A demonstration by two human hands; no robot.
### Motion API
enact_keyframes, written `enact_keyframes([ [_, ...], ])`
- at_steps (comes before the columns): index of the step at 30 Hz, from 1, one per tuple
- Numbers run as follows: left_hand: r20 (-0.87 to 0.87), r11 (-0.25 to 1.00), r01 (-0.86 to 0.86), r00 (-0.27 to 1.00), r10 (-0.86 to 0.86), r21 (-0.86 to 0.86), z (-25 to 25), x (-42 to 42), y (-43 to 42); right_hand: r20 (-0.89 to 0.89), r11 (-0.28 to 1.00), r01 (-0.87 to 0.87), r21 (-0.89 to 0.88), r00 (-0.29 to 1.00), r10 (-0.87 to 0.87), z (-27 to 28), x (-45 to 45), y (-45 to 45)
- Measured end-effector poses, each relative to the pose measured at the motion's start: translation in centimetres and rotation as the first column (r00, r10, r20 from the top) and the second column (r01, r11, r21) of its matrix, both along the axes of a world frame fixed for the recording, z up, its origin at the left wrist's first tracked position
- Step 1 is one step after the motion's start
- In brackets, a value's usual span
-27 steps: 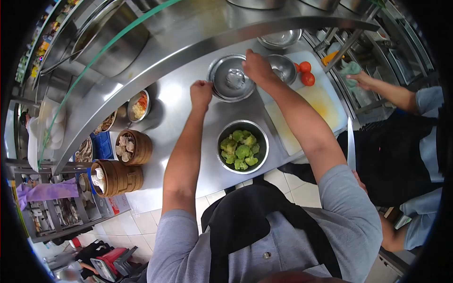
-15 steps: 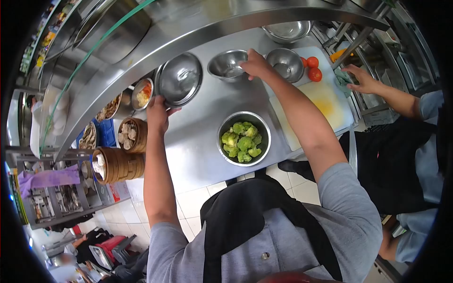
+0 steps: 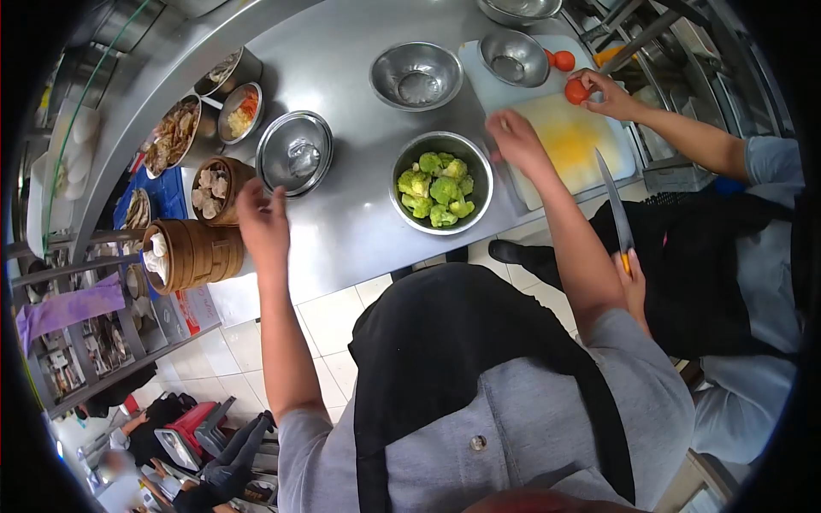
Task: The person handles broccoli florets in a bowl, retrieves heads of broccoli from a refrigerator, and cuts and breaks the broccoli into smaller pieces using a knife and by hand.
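Your left hand (image 3: 263, 226) and right hand (image 3: 518, 145) look empty, half open; the stiff, probably light left bowl (image 3: 280, 154) grips best by its rim.

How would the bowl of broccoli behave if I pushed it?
The bowl looks metal, so it should stay stiff and probably slide easily on the smooth counter. The broccoli looks loosely piled, so pieces may shift with a jolt. Pushed toward you, it could tip off the counter's nearby edge.
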State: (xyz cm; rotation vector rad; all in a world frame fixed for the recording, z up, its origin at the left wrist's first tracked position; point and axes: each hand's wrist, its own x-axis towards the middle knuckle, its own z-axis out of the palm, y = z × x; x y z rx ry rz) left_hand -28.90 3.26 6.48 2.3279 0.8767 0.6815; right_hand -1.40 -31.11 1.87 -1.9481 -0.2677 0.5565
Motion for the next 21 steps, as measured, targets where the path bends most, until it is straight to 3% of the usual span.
enact_keyframes([
  [2, 0.044, 0.953, 0.300, 0.954, -0.298, -0.038, 0.8, 1.5, -4.6, -0.241, 0.996, -0.042, 0.083, 0.969, 0.061, -0.7, -3.3, -2.7],
  [3, -0.044, 0.872, 0.486, 0.872, -0.488, -0.059, 1.9, 2.6, -7.2, -0.235, 0.996, -0.033, 0.084, 0.971, 0.052, -1.3, -4.8, -3.2],
  [4, -0.052, 0.746, 0.665, 0.746, -0.664, 0.025, 1.3, 4.1, -8.7, -0.280, 0.991, 0.003, 0.136, 0.959, 0.035, -2.1, -5.9, -3.4],
  [5, -0.072, 0.655, 0.750, 0.661, -0.747, 0.090, 1.5, 5.7, -10.4, -0.327, 0.982, 0.042, 0.184, 0.945, 0.021, -3.0, -6.7, -3.5],
  [6, -0.071, 0.646, 0.757, 0.653, -0.754, 0.093, 0.8, 7.0, -11.0, -0.324, 0.981, 0.053, 0.186, 0.946, 0.010, -4.2, -7.1, -3.4],
  [8, -0.384, 0.547, 0.833, 0.532, -0.754, 0.081, -1.0, 9.2, -11.4, -0.174, 0.985, 0.038, 0.169, 0.985, -0.008, -5.9, -7.1, -2.9],
  [10, -0.447, 0.514, 0.857, 0.471, -0.760, 0.029, 0.1, 10.2, -11.4, 0.131, 0.993, 0.078, -0.087, 0.989, -0.066, -2.9, -8.5, -1.9],
  [12, -0.512, 0.491, 0.871, 0.406, -0.757, -0.035, 0.1, 10.6, -11.0, 0.531, 0.997, 0.011, -0.080, 0.846, 0.033, -1.4, -9.4, -1.5],
  [13, -0.478, 0.458, 0.888, 0.391, -0.787, -0.028, -0.5, 10.4, -10.5, 0.530, 0.997, 0.013, -0.075, 0.848, 0.029, -1.2, -9.7, -1.2],
  [15, -0.438, 0.414, 0.910, 0.369, -0.820, -0.007, -0.5, 10.6, -10.1, 0.394, 0.939, -0.240, -0.247, 0.860, 0.323, -0.5, -9.5, -1.3],
  [17, -0.546, 0.456, 0.888, 0.353, -0.760, -0.059, 0.2, 10.0, -10.3, 0.374, 0.915, -0.281, -0.289, 0.847, 0.378, 0.5, -9.5, -1.2],
  [21, -0.529, 0.500, 0.853, 0.357, -0.770, -0.152, 0.3, 10.1, -9.3, 0.384, 0.880, -0.347, -0.323, 0.802, 0.457, 0.3, -8.4, 0.2],
])
